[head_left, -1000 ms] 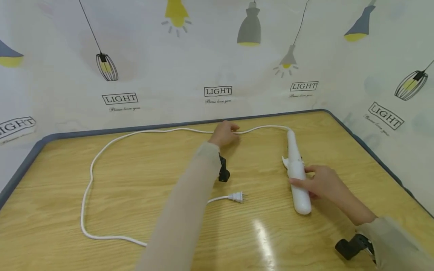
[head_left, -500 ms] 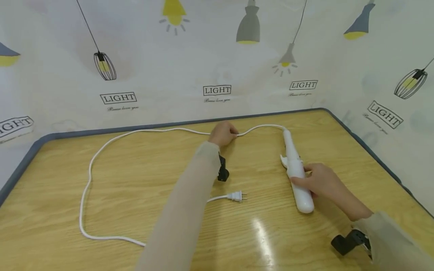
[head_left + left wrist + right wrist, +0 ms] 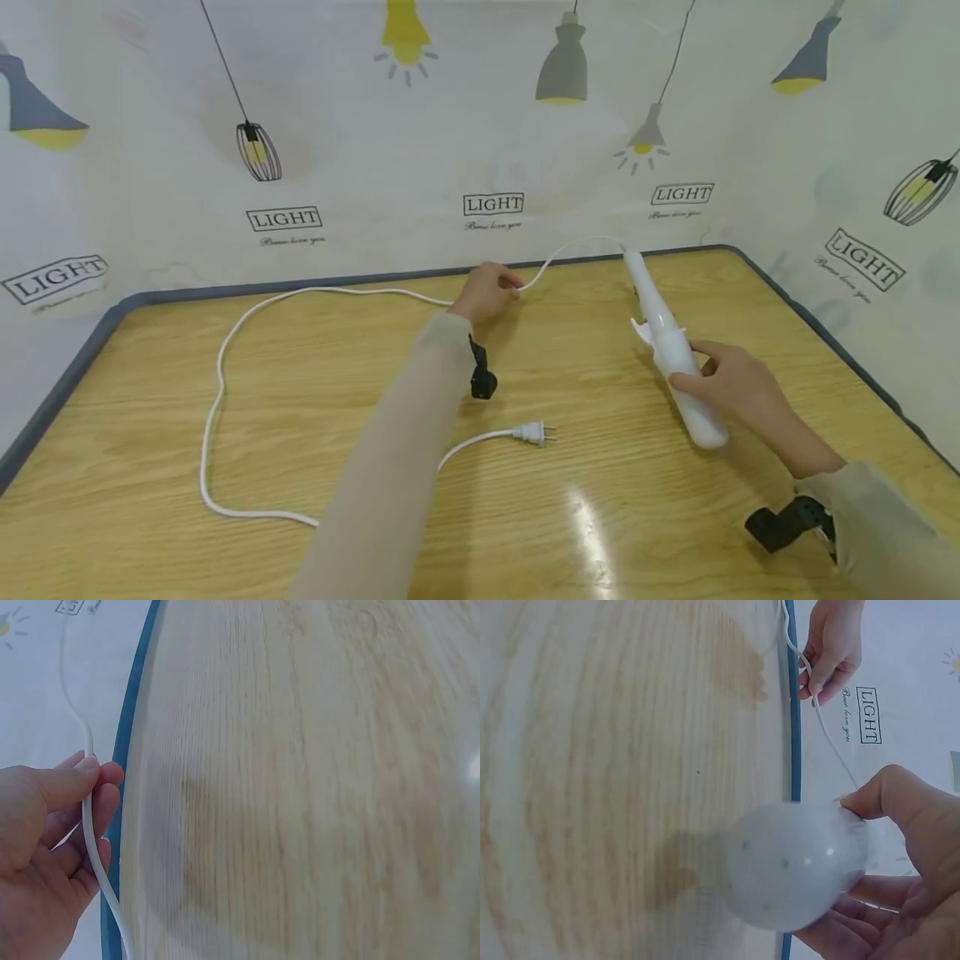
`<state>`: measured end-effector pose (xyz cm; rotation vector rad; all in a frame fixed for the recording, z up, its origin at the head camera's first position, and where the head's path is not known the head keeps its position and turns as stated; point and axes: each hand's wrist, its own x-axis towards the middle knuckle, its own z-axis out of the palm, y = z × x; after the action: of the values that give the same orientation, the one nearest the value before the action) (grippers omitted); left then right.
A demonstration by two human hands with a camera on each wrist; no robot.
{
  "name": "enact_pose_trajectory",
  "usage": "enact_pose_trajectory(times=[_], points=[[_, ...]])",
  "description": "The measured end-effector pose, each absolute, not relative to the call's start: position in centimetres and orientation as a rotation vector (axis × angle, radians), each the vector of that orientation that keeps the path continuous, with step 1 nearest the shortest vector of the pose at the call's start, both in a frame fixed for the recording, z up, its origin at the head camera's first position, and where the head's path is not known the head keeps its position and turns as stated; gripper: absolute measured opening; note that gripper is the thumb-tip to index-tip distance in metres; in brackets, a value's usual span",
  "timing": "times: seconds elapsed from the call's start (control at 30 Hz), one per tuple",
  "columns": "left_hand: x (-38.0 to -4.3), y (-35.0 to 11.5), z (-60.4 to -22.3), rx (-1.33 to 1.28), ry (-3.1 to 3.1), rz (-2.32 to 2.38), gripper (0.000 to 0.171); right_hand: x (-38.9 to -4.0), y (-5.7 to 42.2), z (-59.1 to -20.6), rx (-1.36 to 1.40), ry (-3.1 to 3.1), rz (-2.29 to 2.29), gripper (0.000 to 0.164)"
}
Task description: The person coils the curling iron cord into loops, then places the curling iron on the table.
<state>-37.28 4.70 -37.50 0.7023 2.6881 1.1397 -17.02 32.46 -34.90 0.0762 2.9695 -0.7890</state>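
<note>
A white curling iron [image 3: 660, 317] is tilted above the right side of the table, its thin handle end pointing to the back. My right hand [image 3: 738, 387] grips its thick barrel, thumb on top. In the right wrist view the rounded barrel tip [image 3: 780, 874] with small dark dots faces the camera. Halfway along the barrel a small lever [image 3: 642, 331] sticks out on the left. Near the back edge my left hand [image 3: 486, 292] pinches the white cord [image 3: 101, 862] between thumb and fingers. From there the cord arches up to the handle end.
The rest of the cord loops round the left of the wooden table [image 3: 315, 400] and passes under the left sleeve [image 3: 390, 450]. Its two-pin plug [image 3: 530, 432] lies mid-table. A dark edging [image 3: 345, 281] borders the table before a lamp-patterned backdrop [image 3: 390, 150].
My right hand has raised the curling iron, its handle end swinging up and to the back. The cord between my hands has lifted into an arch. My left hand keeps pinching the cord.
</note>
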Motion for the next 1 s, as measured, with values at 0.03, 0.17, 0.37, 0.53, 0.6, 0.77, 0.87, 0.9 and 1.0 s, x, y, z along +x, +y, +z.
enact_pose_trajectory(times=[0.03, 0.17, 0.37, 0.53, 0.6, 0.77, 0.87, 0.9, 1.0], points=[[-37.2, 4.5, -37.4, 0.695, 2.683, 1.15, 0.019, -17.1, 32.5, -34.7, 0.075, 2.98, -0.794, 0.069], [-36.7, 3.7, -36.8, 0.667, 2.65, 1.202, 0.019, -17.4, 32.4, -34.2, 0.06, 3.022, -0.839, 0.067], [-36.0, 2.8, -35.9, 0.631, 2.553, 1.309, 0.02, -18.3, 32.7, -33.5, 0.035, 3.081, -0.874, 0.065], [-35.8, 2.0, -35.6, 0.628, 2.438, 1.397, 0.02, -19.7, 33.2, -32.6, -0.003, 3.138, -0.949, 0.063], [-35.6, 1.7, -35.6, 0.644, 2.407, 1.413, 0.021, -20.2, 33.4, -32.1, -0.02, 3.155, -1.01, 0.06], [-35.2, 1.3, -35.3, 0.683, 2.324, 1.498, 0.023, -21.5, 33.4, -30.6, -0.043, 3.154, -1.103, 0.059], [-35.0, 1.3, -35.1, 0.694, 2.267, 1.55, 0.024, -22.2, 32.9, -29.4, -0.052, 3.136, -1.128, 0.06], [-35.0, 1.3, -35.0, 0.699, 2.251, 1.561, 0.024, -22.4, 32.6, -29.1, -0.053, 3.127, -1.143, 0.06], [-34.8, 1.4, -34.9, 0.72, 2.222, 1.586, 0.025, -23.0, 32.1, -28.1, -0.071, 3.138, -1.154, 0.061]])
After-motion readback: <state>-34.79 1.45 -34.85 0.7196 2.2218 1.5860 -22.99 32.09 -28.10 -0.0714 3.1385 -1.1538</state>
